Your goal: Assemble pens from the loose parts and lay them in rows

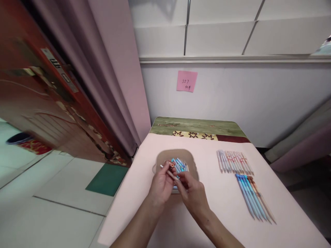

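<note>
Over the tan container [162, 155], my two hands meet around a thin, light-coloured pen part [170, 174] with a white tip. My left hand [160, 184] is closed on it, and a short orange-brown tube [171, 165] shows between the thumb and fingers of the same hand. At the other end of the pen part, my right hand [194, 193] pinches with thumb and fingertips. Loose blue pen parts [180, 163] lie in the container, partly hidden behind my hands.
On the right of the pink-covered table [214, 213] lies a row of pale patterned pens [234, 162]. Below it are several blue and brown pens [254, 199], side by side. A pink note [186, 81] is stuck on the wall behind, and a reddish door [77, 113] stands at the left.
</note>
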Tool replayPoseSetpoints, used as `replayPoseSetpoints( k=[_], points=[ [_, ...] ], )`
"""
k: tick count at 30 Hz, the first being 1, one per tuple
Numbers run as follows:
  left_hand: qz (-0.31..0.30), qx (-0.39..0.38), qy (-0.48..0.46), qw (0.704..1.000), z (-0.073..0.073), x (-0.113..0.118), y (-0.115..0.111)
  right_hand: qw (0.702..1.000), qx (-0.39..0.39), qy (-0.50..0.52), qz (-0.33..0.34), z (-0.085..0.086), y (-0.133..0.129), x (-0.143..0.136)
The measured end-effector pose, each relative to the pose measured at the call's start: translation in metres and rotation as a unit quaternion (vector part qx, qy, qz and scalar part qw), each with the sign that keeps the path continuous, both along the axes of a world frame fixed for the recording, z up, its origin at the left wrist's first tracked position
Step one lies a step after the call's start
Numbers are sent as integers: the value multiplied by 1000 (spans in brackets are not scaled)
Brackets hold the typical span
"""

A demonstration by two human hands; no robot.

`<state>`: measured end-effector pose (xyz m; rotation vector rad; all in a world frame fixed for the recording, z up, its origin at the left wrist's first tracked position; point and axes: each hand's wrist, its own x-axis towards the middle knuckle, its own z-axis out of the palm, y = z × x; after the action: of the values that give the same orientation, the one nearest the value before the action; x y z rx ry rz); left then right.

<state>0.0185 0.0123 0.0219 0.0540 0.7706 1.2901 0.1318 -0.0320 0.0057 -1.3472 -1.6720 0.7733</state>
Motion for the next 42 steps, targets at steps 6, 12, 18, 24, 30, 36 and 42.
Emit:
replayPoseSetpoints(
  k=[6,12,18,24,30,36,42],
  points=[
    [57,8,33,998,4,-12,6,997,72,2,-40,7,-18,25],
    [27,31,77,996,3,-2,0,984,149,-35,-96,11,-21,36],
    [31,69,130,989,2,2,-6,978,179,-55,-95,8,-16,35],
    [24,94,198,975,7,7,-11,974,200,-50,-94,6,-18,34],
    [-2,70,166,984,10,8,-11,968,218,-50,-111,3,-18,34],
    [-8,47,156,987,10,7,-13,963,240,-45,-116,4,-20,34],
    [-14,39,145,989,12,8,-14,961,246,-43,-122,4,-19,36]
  ],
)
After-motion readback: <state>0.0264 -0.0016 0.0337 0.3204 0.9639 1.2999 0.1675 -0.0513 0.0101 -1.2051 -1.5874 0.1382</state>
